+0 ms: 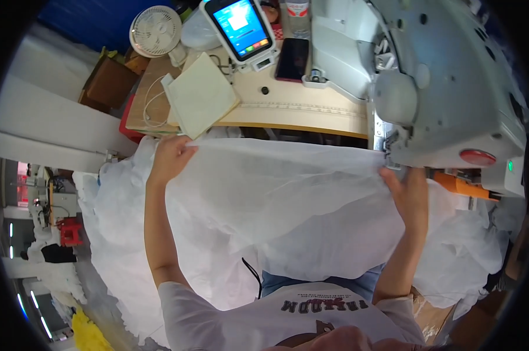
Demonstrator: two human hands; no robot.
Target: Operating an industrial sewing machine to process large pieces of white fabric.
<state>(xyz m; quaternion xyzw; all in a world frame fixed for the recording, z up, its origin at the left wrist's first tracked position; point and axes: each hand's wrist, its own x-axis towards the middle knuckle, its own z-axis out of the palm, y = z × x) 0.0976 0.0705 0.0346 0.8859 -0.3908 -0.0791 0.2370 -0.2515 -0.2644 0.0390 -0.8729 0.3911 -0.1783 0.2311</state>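
A wide piece of sheer white fabric (252, 175) stretches between my hands along the table's front edge and falls over my lap. My left hand (172, 158) pinches its upper edge on the left. Close to the needle area of a pale grey sewing machine (445, 99), my right hand (409, 196) has its fingers at the fabric's right end, partly hidden beneath the machine head. The cloth's edge between the hands is pulled nearly straight.
On the wooden table (311, 114) are a lit touchscreen panel (241, 29), a dark phone (292, 59), a pale square pad (203, 96), a white fan (155, 31) and a water bottle (297, 19). More white fabric (469, 245) is heaped at the right.
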